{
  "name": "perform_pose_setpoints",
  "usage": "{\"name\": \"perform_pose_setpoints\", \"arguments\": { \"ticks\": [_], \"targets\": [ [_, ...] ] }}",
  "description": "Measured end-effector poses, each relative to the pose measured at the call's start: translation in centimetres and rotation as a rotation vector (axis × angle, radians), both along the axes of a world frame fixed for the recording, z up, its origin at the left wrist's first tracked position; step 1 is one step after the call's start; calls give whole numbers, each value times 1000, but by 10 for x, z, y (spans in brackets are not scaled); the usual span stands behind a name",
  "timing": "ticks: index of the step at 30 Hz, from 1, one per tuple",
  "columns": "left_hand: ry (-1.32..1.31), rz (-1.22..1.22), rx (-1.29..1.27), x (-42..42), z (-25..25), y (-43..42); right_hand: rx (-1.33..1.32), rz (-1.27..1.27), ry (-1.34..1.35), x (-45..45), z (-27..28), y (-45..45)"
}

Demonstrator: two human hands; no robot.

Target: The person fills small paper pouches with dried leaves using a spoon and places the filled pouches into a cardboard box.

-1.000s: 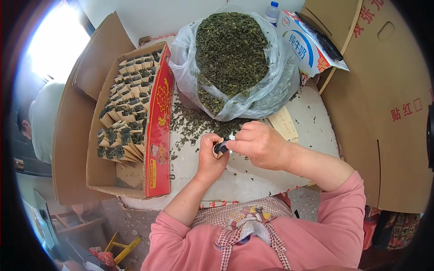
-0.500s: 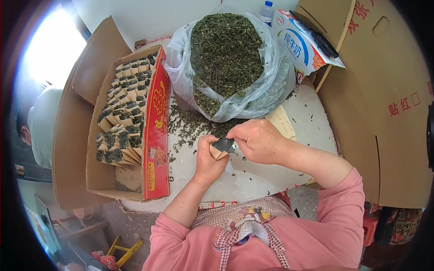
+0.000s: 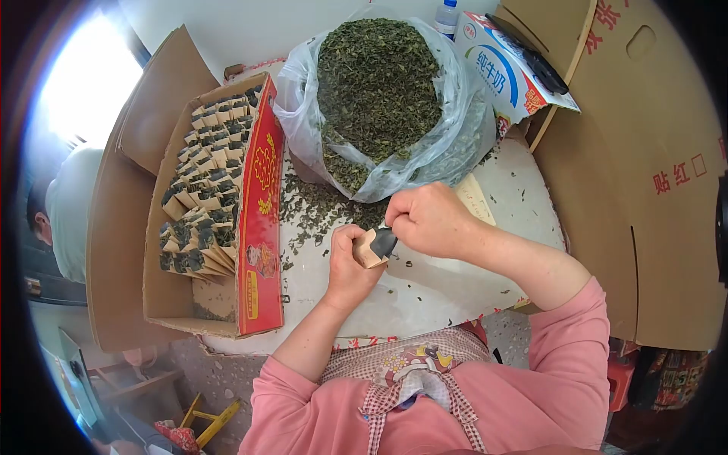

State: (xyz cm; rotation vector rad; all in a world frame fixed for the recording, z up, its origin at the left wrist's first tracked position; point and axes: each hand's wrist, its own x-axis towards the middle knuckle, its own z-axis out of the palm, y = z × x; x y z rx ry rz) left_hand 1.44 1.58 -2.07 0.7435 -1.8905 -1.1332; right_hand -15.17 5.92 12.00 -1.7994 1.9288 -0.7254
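My left hand (image 3: 350, 265) is closed around a small brown paper packet (image 3: 367, 252) above the white tabletop (image 3: 447, 296). At the packet's open end shows a smooth dark grey piece (image 3: 384, 242); whether it is a liner or a separate tool I cannot tell. My right hand (image 3: 428, 221) is closed in a pinch at the upper edge of that dark piece. Beyond my hands stands a clear plastic bag (image 3: 464, 129) full of dried green leaves (image 3: 379, 91). Loose leaf bits (image 3: 318, 216) lie scattered between the bag and the packet.
On the left, a red-sided cardboard box (image 3: 262, 227) holds rows of similar packets (image 3: 208, 182) with dark tops. Behind right are a milk carton (image 3: 493, 72) with a black phone-like object on it, and a blue-capped bottle (image 3: 447, 19). Cardboard sheets (image 3: 652, 189) flank the table; another person (image 3: 72, 212) sits left.
My right hand has risen slightly, its fingers turning over more. The packet has tilted, so more of its brown paper faces me and the dark piece stands more upright.
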Motion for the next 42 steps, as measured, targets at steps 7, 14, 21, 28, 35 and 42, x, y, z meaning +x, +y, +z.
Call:
{"name": "perform_pose_setpoints", "arguments": {
  "ticks": [7, 14, 21, 28, 35, 42],
  "targets": [
    [22, 31, 88, 0, -5, -2, 13, -123, -223, -30, 36, -11],
    [39, 2, 120, 1, 2, -1, -175, -355, 85, -71, 4, -52],
    [13, 2, 76, 3, 1, -2, -142, -306, 219, -61, -28, -90],
    [11, 7, 82, 2, -1, -3, 71, -531, -615, -57, -35, -107],
    [13, 16, 40, 3, -1, -4, 63, -608, -879, -51, -37, -115],
    [59, 23, 167, 4, -7, -4, 2, -583, -830, -51, -31, -107]
  ]
}}
